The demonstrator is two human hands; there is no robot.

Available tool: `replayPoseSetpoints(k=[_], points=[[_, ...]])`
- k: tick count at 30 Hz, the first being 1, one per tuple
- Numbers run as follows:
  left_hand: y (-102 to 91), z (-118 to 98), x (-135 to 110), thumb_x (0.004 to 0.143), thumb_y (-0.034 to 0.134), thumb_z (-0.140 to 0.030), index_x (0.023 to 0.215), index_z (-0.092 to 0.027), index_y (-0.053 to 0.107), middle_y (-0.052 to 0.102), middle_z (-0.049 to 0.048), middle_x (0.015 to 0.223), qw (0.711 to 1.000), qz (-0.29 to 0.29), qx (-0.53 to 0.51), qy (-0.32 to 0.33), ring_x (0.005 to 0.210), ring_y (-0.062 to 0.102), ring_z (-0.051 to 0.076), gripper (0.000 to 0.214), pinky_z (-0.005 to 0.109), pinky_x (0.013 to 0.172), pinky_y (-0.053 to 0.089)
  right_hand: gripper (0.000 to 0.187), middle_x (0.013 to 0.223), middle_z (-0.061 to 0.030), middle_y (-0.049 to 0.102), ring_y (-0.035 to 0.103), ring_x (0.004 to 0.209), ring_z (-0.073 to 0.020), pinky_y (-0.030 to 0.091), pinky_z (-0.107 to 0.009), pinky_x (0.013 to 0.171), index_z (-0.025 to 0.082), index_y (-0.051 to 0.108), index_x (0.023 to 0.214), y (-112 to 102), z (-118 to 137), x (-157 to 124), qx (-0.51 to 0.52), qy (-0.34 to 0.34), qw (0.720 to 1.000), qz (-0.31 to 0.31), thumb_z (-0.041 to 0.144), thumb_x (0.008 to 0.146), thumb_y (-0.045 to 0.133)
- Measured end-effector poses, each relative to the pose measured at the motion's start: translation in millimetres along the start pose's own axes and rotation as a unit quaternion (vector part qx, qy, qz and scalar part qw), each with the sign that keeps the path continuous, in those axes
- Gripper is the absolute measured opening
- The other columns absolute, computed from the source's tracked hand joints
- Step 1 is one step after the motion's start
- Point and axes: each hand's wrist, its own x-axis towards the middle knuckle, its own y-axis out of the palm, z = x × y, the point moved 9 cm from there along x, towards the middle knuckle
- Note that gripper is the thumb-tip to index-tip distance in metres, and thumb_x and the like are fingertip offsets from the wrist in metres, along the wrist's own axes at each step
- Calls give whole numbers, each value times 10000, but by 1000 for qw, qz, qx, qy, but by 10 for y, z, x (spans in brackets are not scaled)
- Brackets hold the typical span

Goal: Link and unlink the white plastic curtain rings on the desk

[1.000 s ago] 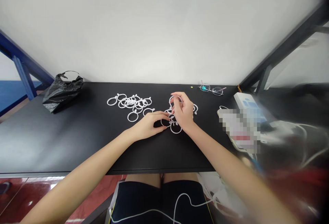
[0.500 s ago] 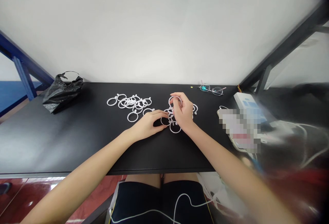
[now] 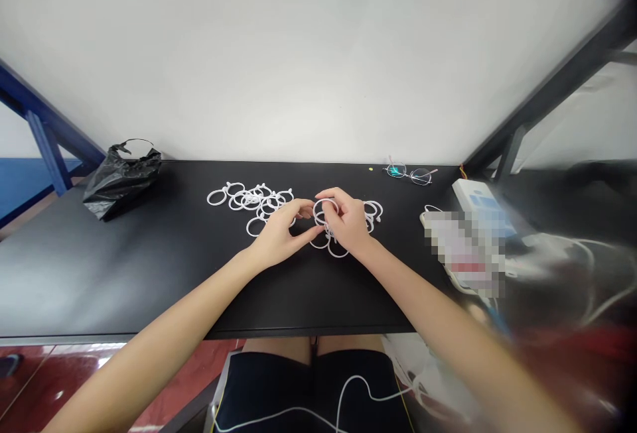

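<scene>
The right grip is pinched on a white plastic curtain ring, its fingers covering part of the ring. The left grip sits just beside it, fingers curled, though whether they touch the ring is hard to make out. Tangled rings lie beneath both grips, partly hidden. More rings lie right of the right grip, and a loose pile sits beyond the left grip on the desk. Well left is a black plastic bag; glasses lie beyond the right grip.
</scene>
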Motion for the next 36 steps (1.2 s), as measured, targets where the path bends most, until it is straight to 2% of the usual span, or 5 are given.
replayPoseSetpoints(k=[8,13,23,30,36], points=[[76,9,-13,809,728,-220,1239,-205,505,683,51,979,987,30,-160,-8,876,696,172,485,344,852,580,91,443,98,439,351,402,-76,338,-215,471,213,619,785,80,61,-1,-21,2,999,35,173,748,546],[32,3,-8,829,707,-225,1213,-182,588,718,66,998,994,10,-107,16,862,708,171,405,314,832,580,60,463,95,432,355,424,-77,344,-216,488,214,609,781,117,93,-19,-19,-11,998,51,187,770,556],[28,-75,-66,884,633,-239,1340,-224,544,698,9,827,996,7,21,83,672,660,114,465,260,741,557,60,497,86,420,361,429,-83,326,-219,465,223,609,808,154,121,-29,-10,-13,997,79,205,788,554],[-11,-39,-95,837,645,-253,1245,-206,616,594,-68,567,993,-33,93,69,451,505,65,412,186,551,480,74,476,96,400,359,434,-82,349,-220,494,216,603,801,189,98,-27,-17,-14,995,96,177,791,541],[-136,3,-66,748,669,-262,1062,-177,687,614,-58,528,992,-83,98,11,465,575,96,326,205,544,495,124,513,93,409,410,447,-80,386,-220,510,195,642,926,160,154,-39,10,-50,996,67,215,837,558]])
